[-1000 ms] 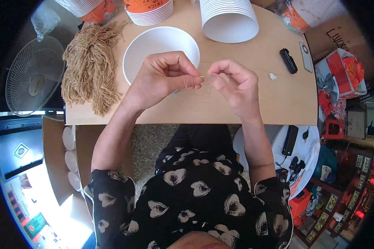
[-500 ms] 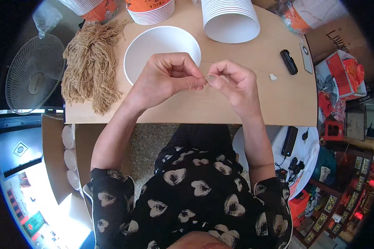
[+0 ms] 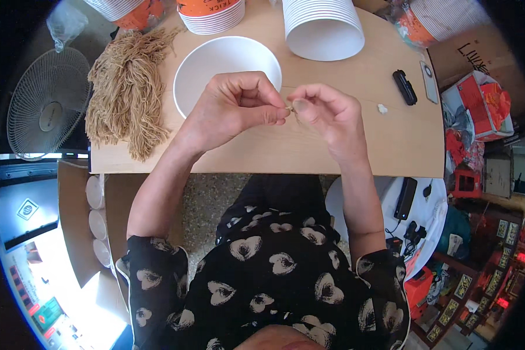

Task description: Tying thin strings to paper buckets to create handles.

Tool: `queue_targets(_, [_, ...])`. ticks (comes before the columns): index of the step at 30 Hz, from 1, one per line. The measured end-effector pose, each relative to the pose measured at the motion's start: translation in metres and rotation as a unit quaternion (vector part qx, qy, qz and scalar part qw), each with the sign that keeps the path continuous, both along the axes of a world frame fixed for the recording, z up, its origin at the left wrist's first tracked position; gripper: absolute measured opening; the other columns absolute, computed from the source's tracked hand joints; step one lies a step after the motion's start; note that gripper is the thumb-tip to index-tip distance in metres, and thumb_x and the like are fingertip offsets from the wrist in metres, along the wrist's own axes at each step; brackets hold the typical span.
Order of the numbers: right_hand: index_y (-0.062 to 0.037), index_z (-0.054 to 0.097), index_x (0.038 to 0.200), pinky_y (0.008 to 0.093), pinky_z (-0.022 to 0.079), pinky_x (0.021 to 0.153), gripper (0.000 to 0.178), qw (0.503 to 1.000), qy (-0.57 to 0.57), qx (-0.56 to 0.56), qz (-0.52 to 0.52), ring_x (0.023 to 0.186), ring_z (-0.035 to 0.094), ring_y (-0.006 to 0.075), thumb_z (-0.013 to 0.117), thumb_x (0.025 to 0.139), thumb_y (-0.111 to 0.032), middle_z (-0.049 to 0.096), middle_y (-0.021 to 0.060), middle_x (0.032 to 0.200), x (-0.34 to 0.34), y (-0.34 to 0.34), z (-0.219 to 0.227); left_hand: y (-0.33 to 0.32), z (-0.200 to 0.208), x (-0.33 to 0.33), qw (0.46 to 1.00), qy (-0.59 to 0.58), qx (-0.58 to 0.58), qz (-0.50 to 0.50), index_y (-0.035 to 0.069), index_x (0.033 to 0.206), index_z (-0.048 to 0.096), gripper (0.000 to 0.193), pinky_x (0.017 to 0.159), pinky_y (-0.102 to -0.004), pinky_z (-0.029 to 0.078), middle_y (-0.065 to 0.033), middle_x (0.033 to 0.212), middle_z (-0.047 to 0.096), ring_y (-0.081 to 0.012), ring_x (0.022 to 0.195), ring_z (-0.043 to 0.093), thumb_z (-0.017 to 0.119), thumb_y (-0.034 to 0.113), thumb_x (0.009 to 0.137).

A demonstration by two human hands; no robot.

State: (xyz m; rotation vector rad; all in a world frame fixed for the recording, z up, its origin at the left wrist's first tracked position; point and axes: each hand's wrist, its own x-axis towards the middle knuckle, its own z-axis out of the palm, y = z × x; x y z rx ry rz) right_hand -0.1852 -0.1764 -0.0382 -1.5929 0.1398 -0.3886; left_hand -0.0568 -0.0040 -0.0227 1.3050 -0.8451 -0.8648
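My left hand (image 3: 230, 111) and my right hand (image 3: 335, 119) meet above the near middle of the table. Thumb and forefinger of each pinch a small piece of tan string (image 3: 291, 109). Most of that string is hidden between the fingertips. Just behind my left hand stands a white bowl (image 3: 221, 61). A thick bundle of tan strings (image 3: 128, 93) lies on the table's left side, apart from both hands.
Along the back of the wooden table (image 3: 391, 146) are a stack of orange-and-white buckets (image 3: 213, 14) and nested white tubs (image 3: 324, 35) lying on their side. To the right sit a black object (image 3: 405, 87) and a small white scrap (image 3: 382, 109). A fan (image 3: 49, 108) stands at left.
My right thumb and fingers have shifted slightly at the string, and a bit more of it shows between the fingertips. My left hand stays nearly still.
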Motion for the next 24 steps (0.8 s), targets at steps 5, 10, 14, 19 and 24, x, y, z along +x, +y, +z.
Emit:
queue_targets(5, [0.0022, 0.068, 0.093, 0.0223, 0.048, 0.077, 0.015, 0.999, -0.033, -0.008, 0.022, 0.081, 0.059, 0.0072, 0.068, 0.091, -0.012, 0.066, 0.001, 0.084, -0.001, -0.001, -0.004, -0.001, 0.0, -0.001, 1.0, 0.004, -0.001, 0.001, 0.0, 0.09, 0.066, 0.007, 0.07, -0.0223, 0.057, -0.0073, 0.085, 0.07, -0.0118, 0.081, 0.069, 0.071, -0.001, 0.087])
queue_targets(10, [0.002, 0.067, 0.097, 0.0224, 0.046, 0.077, 0.015, 0.998, -0.006, 0.05, -0.028, 0.082, 0.058, 0.0077, 0.067, 0.092, -0.013, 0.064, 0.001, 0.085, -0.005, -0.001, -0.008, -0.001, -0.001, -0.001, 1.0, 0.001, -0.004, -0.003, 0.001, 0.089, 0.066, 0.007, 0.069, -0.0214, 0.056, -0.0064, 0.084, 0.07, -0.0109, 0.08, 0.069, 0.072, -0.001, 0.086])
queue_targets(14, [0.0029, 0.066, 0.098, 0.0239, 0.045, 0.079, 0.017, 0.996, -0.031, 0.073, -0.05, 0.084, 0.058, 0.009, 0.066, 0.092, -0.013, 0.064, 0.0015, 0.087, -0.002, 0.001, -0.002, 0.0, -0.002, 0.001, 1.0, 0.006, -0.002, -0.006, 0.002, 0.088, 0.066, 0.007, 0.068, -0.0207, 0.056, -0.0052, 0.083, 0.071, -0.0097, 0.079, 0.069, 0.072, 0.0, 0.086])
queue_targets(19, [0.0018, 0.068, 0.099, 0.0232, 0.048, 0.078, 0.017, 1.0, 0.009, -0.01, 0.01, 0.082, 0.06, 0.0081, 0.067, 0.093, -0.014, 0.066, 0.0014, 0.087, -0.003, 0.001, 0.004, 0.0, 0.001, 0.0, 1.0, 0.001, 0.004, -0.005, 0.002, 0.089, 0.066, 0.007, 0.068, -0.0202, 0.055, -0.0051, 0.083, 0.071, -0.0092, 0.079, 0.069, 0.073, 0.002, 0.087])
queue_targets(24, [0.0019, 0.068, 0.097, 0.0227, 0.047, 0.077, 0.016, 1.0, -0.005, -0.014, 0.023, 0.083, 0.059, 0.0079, 0.068, 0.092, -0.013, 0.066, 0.0009, 0.085, -0.003, 0.002, 0.0, -0.001, 0.002, 0.0, 1.0, 0.004, 0.009, -0.01, 0.001, 0.092, 0.066, 0.008, 0.069, -0.021, 0.056, -0.0054, 0.086, 0.071, -0.0097, 0.08, 0.069, 0.072, 0.002, 0.087])
